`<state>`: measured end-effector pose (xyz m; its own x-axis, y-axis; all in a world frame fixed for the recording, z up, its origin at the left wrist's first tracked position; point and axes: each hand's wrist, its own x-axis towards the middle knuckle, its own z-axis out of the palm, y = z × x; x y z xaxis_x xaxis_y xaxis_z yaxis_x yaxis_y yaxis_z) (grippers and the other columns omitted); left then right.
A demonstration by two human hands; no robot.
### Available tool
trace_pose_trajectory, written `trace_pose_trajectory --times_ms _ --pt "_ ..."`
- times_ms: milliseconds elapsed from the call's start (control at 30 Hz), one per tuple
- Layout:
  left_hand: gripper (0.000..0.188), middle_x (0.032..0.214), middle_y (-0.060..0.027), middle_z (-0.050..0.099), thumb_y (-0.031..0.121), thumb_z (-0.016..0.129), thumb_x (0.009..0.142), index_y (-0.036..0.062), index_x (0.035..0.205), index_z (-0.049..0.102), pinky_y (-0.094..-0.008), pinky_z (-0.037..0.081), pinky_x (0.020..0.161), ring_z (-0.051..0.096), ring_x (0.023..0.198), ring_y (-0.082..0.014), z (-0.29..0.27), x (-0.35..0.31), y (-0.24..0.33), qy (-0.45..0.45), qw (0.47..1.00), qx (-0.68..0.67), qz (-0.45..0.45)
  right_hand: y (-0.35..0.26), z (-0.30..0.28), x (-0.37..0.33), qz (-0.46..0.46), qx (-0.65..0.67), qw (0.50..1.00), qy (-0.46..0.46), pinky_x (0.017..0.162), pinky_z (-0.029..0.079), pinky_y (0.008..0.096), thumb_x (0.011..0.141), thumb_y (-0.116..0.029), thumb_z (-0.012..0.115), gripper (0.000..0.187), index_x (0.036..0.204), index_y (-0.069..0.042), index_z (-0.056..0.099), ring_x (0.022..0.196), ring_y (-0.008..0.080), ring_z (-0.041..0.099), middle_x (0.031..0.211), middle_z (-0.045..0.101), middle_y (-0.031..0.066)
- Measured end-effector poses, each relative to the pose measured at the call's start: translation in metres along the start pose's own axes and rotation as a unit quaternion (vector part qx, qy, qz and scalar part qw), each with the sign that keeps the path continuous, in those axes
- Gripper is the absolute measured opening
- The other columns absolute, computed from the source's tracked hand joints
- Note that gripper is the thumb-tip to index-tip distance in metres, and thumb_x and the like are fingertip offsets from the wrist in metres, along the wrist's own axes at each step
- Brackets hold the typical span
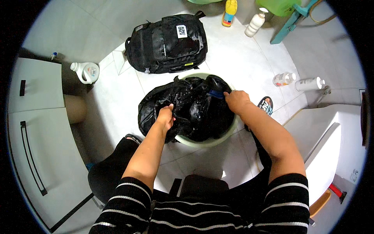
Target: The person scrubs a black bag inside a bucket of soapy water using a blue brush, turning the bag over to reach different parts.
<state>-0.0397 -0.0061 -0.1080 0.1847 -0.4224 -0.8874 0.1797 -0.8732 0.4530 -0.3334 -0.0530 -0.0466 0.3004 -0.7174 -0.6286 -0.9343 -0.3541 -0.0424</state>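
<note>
Far L: white cabinet w/ blk handles, then white jug on tiled floor nr wall. Dry-side neighbour: blk backpack lying flat just beyond the basin, blocking the floor there. L hand: fingers curled, pinching fabric of wet blk bag, which sits in pale basin & hangs over its L rim. R hand: fingers closed on end of small blue item, type unclear, against bag's R part. Yellow bottle & white pump bottle up top; sandalled R foot close to basin's R side. Then teal stand, 2 white bottles nr R wall.
</note>
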Motion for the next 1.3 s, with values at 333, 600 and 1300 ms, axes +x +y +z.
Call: trace_pose_trajectory --times_ms 333,600,1300 --pt "0.016 0.076 -0.0028 0.058 0.027 0.050 0.093 0.0110 0.090 0.053 -0.0325 0.039 0.049 0.049 0.058 -0.0192 -0.009 0.015 -0.009 -0.001 1.000 -0.019 -0.002 -0.071 0.019 -0.028 -0.216 -0.023 0.971 -0.104 0.070 0.053 0.0409 0.088 -0.015 0.044 0.039 0.127 -0.010 0.048 0.082 0.0323 0.064 0.088 0.063 0.0188" --pt "0.015 0.077 -0.0028 0.059 0.025 0.049 0.093 0.0113 0.089 0.053 -0.0321 0.041 0.048 0.051 0.058 -0.0180 -0.008 0.012 -0.006 -0.027 0.999 0.020 -0.003 -0.055 0.011 0.045 0.004 0.124 0.986 0.113 0.074 0.052 0.0433 0.085 -0.022 0.042 0.032 0.090 -0.002 0.066 0.084 0.0318 0.065 0.095 0.064 0.0186" --pt "0.021 0.067 -0.0031 0.047 0.029 0.056 0.089 0.0149 0.103 0.049 -0.0319 0.034 0.039 0.041 0.048 -0.0165 0.008 0.020 -0.010 0.001 1.000 -0.018 -0.011 -0.109 0.081 0.004 0.061 0.235 0.970 0.008 0.071 0.052 0.0450 0.089 -0.012 0.038 0.042 0.130 -0.014 0.045 0.085 0.0352 0.063 0.092 0.064 0.0203"
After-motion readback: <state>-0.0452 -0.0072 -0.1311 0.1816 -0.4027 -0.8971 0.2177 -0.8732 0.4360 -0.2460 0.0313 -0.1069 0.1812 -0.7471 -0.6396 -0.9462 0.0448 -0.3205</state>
